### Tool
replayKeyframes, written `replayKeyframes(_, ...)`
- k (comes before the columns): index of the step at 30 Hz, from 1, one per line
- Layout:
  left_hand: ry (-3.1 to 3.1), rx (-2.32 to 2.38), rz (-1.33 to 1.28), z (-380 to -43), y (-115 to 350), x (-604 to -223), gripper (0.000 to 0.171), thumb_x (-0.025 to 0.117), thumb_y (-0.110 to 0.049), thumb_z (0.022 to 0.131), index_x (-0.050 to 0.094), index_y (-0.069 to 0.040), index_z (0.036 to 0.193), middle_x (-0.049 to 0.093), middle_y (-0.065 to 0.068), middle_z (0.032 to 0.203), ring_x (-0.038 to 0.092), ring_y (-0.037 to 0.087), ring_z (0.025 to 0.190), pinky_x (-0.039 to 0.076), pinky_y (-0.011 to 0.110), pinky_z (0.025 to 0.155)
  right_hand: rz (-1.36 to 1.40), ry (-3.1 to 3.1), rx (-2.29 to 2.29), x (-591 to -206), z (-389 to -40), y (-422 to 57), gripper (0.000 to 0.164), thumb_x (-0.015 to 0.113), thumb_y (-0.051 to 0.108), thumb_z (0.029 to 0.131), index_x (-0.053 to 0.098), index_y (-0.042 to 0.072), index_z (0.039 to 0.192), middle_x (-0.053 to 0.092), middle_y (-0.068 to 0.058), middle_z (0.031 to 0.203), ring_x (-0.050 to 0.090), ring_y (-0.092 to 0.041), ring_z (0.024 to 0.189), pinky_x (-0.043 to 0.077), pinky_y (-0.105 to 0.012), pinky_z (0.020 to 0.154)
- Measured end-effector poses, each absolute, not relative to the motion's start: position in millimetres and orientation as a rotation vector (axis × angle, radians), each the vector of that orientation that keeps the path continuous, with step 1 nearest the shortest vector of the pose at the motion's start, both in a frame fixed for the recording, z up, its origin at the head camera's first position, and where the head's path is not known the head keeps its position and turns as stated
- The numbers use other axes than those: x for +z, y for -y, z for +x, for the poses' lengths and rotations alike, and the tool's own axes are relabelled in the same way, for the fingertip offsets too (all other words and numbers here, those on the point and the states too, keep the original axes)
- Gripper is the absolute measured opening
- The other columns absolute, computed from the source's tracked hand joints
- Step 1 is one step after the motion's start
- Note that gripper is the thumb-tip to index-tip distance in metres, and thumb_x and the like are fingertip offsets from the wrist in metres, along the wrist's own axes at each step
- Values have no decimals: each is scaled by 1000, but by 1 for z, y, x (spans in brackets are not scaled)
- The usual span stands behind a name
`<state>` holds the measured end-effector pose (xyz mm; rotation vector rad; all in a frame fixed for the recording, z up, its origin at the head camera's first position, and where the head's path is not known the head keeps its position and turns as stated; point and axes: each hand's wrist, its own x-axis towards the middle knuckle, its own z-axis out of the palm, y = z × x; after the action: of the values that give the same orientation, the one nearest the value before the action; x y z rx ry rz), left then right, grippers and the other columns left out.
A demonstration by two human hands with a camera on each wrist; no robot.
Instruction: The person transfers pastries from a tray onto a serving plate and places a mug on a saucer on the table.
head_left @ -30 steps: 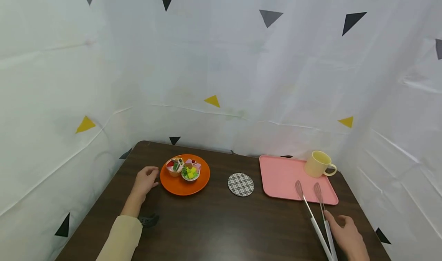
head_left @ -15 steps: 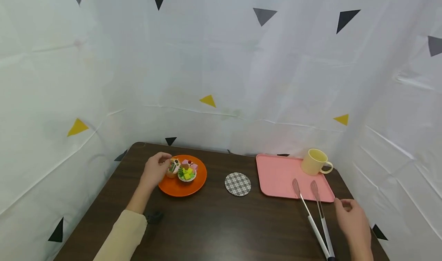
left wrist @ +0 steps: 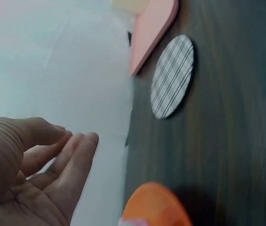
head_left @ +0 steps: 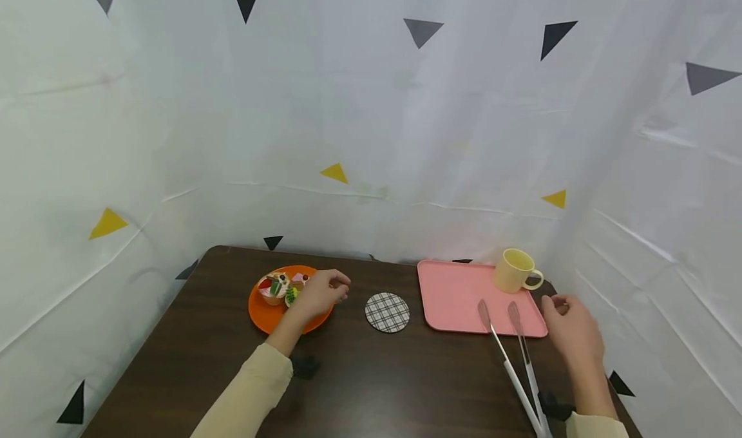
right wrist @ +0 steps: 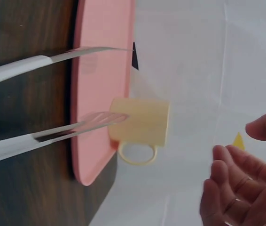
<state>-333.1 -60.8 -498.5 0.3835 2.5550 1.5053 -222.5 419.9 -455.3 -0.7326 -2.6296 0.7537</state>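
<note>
My left hand (head_left: pixel 319 294) hovers over the right part of an orange plate (head_left: pixel 259 314), hiding some of it, with nothing in its loosely bent fingers. Toy cupcakes (head_left: pixel 272 288) sit on the plate, one partly covered by the hand. To its right lies a round checked coaster (head_left: pixel 387 312); the left wrist view shows this coaster (left wrist: pixel 173 77) apart from the fingers. My right hand (head_left: pixel 574 332), relaxed and holding nothing, is just right of a pink tray (head_left: pixel 452 296). A yellow mug (head_left: pixel 510 277) stands at the tray's far right corner. White-handled tongs (head_left: pixel 520 390) lean their tips over the tray's front edge.
The dark wooden table (head_left: pixel 371 386) ends at the back against a white curtain (head_left: pixel 324 103) printed with triangles. More curtain closes in both sides. In the right wrist view the tongs' arms (right wrist: pixel 11 150) are spread apart, beside the mug.
My left hand has travelled right, from the plate's left side across it. The right hand has withdrawn from the tongs' handles and moved up and forward beside the tray. The view has shifted slightly.
</note>
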Motion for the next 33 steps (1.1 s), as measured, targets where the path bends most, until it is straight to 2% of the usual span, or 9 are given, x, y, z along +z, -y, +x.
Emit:
replayKeyframes(5,-2612,1332,322,-340,41,-519,26,70,-18,104,73,-2,124,76,13,111,72,24,96,64,43,91,-713,2448,749,-455,-237,-419,52,44,45,108,70,3,124,72,-24,115,66,-43,97,45,-48,67)
replayKeyframes(8,-2638,1258,321,-343,33,-535,26,72,-19,102,73,-3,123,75,13,113,71,25,98,63,45,93,-696,2388,748,-455,-246,-422,48,44,41,107,72,4,121,73,-23,113,66,-43,98,44,-51,68)
replayKeyframes(12,-2656,1183,310,-346,22,-554,28,71,-19,103,72,-3,126,74,14,115,69,26,98,62,47,95,-667,2267,812,-459,-260,-427,44,48,37,107,74,3,118,74,-20,108,65,-30,90,44,-42,70)
replayKeyframes(14,-2666,1161,296,-348,16,-559,29,71,-19,102,72,-3,127,74,14,115,67,26,97,62,48,95,-652,2178,863,-462,-266,-429,41,51,35,106,75,3,115,72,-10,98,61,-16,81,43,-32,68)
replayKeyframes(17,-2682,1155,292,-349,11,-564,30,72,-16,101,71,-1,127,73,15,115,66,27,95,62,49,94,-618,2070,929,-467,-274,-434,37,56,31,105,77,1,111,63,12,83,52,1,71,40,-21,64)
replayKeyframes(19,-2681,1153,287,-350,8,-567,29,71,-15,101,71,-1,126,73,15,115,64,26,94,62,49,93,-603,2048,944,-471,-278,-438,35,57,30,105,77,1,109,53,25,78,48,6,68,39,-16,63)
replayKeyframes(22,-2676,1155,262,-352,4,-572,28,71,-15,101,72,0,124,72,14,112,63,25,90,62,47,89,-596,2027,959,-476,-285,-445,33,59,28,104,77,1,107,48,31,76,48,7,67,38,-14,63)
replayKeyframes(26,-2705,1153,198,-358,-1,-575,25,73,-14,100,74,1,120,73,15,111,64,26,90,63,45,88,-624,2051,986,-480,-294,-452,35,57,30,105,77,1,111,54,23,81,50,8,64,40,-13,60)
replayKeyframes(33,-2706,1190,190,-365,-15,-564,27,72,-15,101,73,3,122,74,16,115,67,28,97,62,49,93,-651,2201,1024,-481,-314,-468,41,50,29,107,72,1,126,70,-14,112,53,12,54,44,-14,53)
